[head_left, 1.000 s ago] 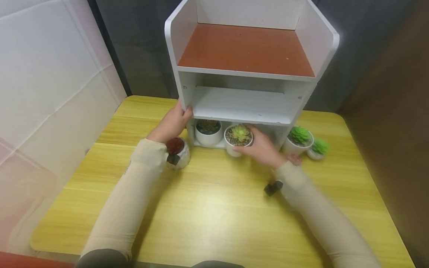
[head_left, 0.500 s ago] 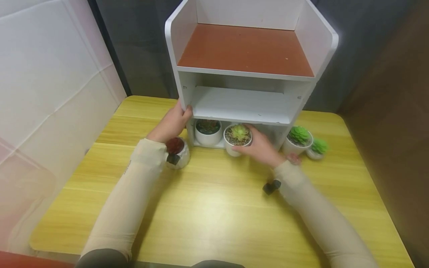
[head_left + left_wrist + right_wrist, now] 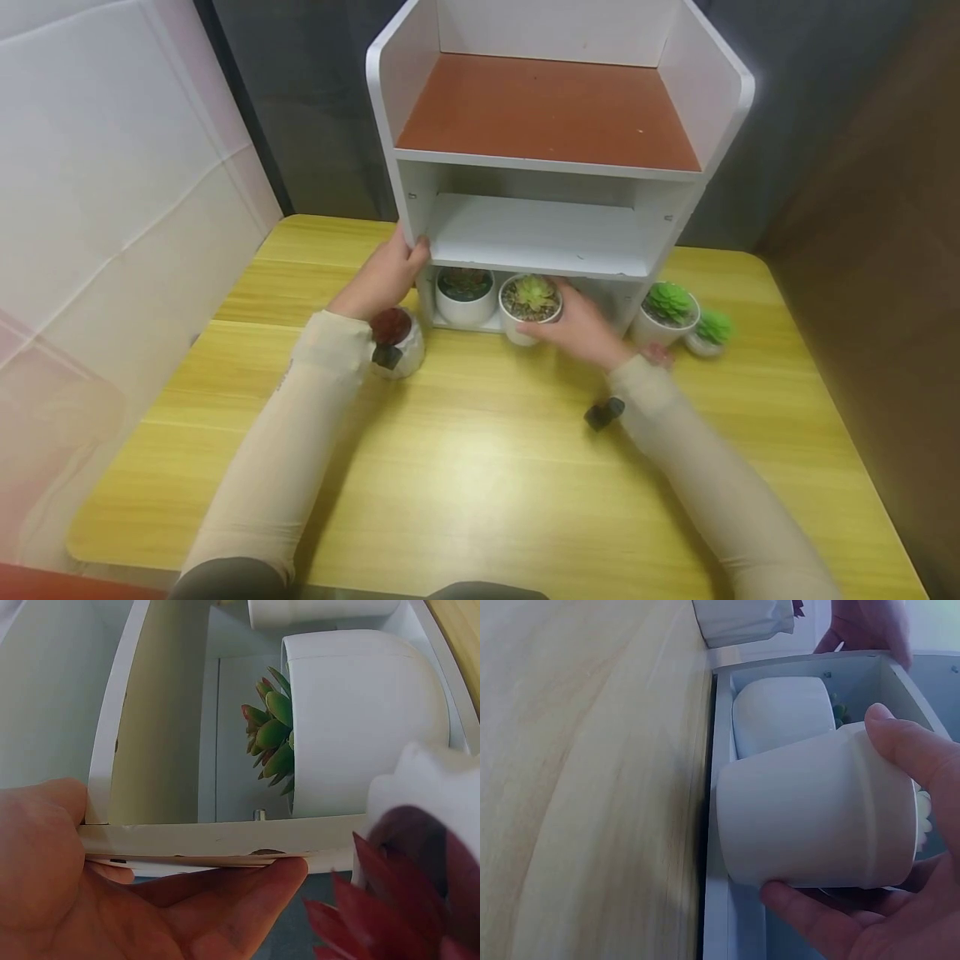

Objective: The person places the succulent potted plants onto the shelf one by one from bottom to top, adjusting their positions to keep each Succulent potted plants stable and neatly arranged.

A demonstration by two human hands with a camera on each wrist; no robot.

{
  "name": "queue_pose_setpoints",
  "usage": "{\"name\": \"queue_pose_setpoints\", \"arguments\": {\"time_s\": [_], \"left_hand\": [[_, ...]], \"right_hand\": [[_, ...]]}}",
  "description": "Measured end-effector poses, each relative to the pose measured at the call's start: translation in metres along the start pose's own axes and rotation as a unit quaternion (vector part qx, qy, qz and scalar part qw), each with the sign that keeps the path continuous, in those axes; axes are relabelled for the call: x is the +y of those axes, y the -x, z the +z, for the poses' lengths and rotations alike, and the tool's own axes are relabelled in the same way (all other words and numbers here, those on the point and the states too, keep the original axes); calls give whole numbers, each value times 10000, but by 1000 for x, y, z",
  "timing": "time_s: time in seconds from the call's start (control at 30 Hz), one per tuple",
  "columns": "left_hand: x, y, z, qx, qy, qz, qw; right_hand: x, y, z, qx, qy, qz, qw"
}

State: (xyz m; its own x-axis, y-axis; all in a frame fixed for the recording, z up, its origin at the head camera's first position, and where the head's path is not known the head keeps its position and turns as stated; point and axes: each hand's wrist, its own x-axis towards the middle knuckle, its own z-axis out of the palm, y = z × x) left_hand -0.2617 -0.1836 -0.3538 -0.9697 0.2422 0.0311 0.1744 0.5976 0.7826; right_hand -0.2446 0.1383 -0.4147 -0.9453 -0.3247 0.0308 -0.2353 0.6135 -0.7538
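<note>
Your right hand (image 3: 581, 329) holds a white pot with a yellow-green succulent (image 3: 528, 310), the thumb on one side of the pot and the fingers on the other. This pot is at the front of the lowest compartment of the white shelf unit (image 3: 536, 232), and in the head view its base reaches over the front edge of the bottom board. Whether it touches this board, I cannot tell. The plant looks upward, with small stones around it.

Your left hand (image 3: 382, 275) grips the left side panel of the shelf unit, near the height of the middle board; the left wrist view shows one finger lying along the outer face of this panel.

Inside the lowest compartment, at its left end, stands a rounded white pot with a dark succulent (image 3: 465, 308) (from the left wrist, its leaves are green with some reddish tips). It is just beside the pot which you hold. Below your left wrist, outside the shelf unit, a white pot with a red plant (image 3: 408, 350) stands on the yellow wooden bench (image 3: 465, 467). At the right of the shelf unit are a larger pot with a bright green plant (image 3: 662, 321) and, next to it, a smaller green potted plant (image 3: 711, 333).
</note>
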Motion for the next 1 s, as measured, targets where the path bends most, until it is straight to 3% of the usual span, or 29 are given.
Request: {"name": "queue_pose_setpoints", "arguments": {"time_s": [1.0], "left_hand": [[1, -2, -1, -1, -79, -42, 10000]], "right_hand": [[3, -15, 6, 220, -326, 120, 9992]]}}
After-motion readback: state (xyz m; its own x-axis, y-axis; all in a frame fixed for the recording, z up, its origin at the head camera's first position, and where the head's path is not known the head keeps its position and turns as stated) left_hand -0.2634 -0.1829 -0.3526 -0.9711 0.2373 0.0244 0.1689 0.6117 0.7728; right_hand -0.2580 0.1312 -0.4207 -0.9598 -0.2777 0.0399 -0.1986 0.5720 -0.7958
